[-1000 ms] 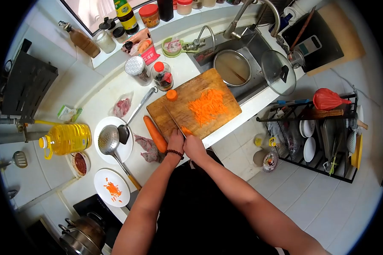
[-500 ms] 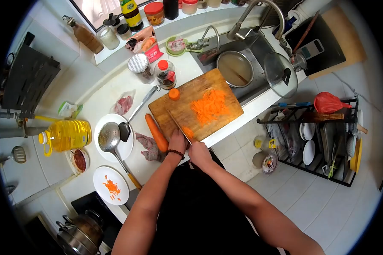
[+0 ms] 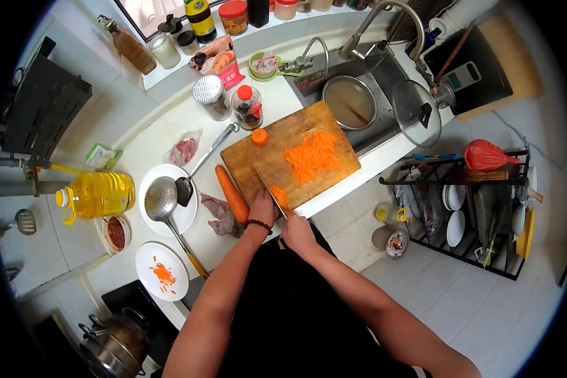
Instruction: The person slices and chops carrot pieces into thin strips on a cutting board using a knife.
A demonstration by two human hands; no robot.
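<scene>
My right hand (image 3: 297,233) grips a kitchen knife (image 3: 270,191), its blade standing edge-down on the wooden cutting board (image 3: 246,167). Just left of the blade, my left hand (image 3: 261,209) presses down with curled fingers, near the board's front edge; whatever lies under them is hidden. Freshly cut carrot strips (image 3: 280,196) lie against the blade's right side. A larger heap of shredded carrot (image 3: 312,156) covers the board's right part. Near its back left corner stands a carrot stub (image 3: 259,137). Left of the board, a whole carrot (image 3: 232,194) rests beside a piece of raw meat (image 3: 222,215).
A white plate (image 3: 143,277) holds carrot bits. Another plate (image 3: 189,220) bears a skimmer (image 3: 162,196) and a ladle (image 3: 184,191). An oil jug (image 3: 101,196) stands at left. Behind the board is a sink (image 3: 384,75) with a pot (image 3: 373,113); a glass lid (image 3: 416,113) leans at right.
The knife has shifted slightly right, and the strips beside its blade look more spread. My left hand stays beside the blade. The whole view has moved a little.
</scene>
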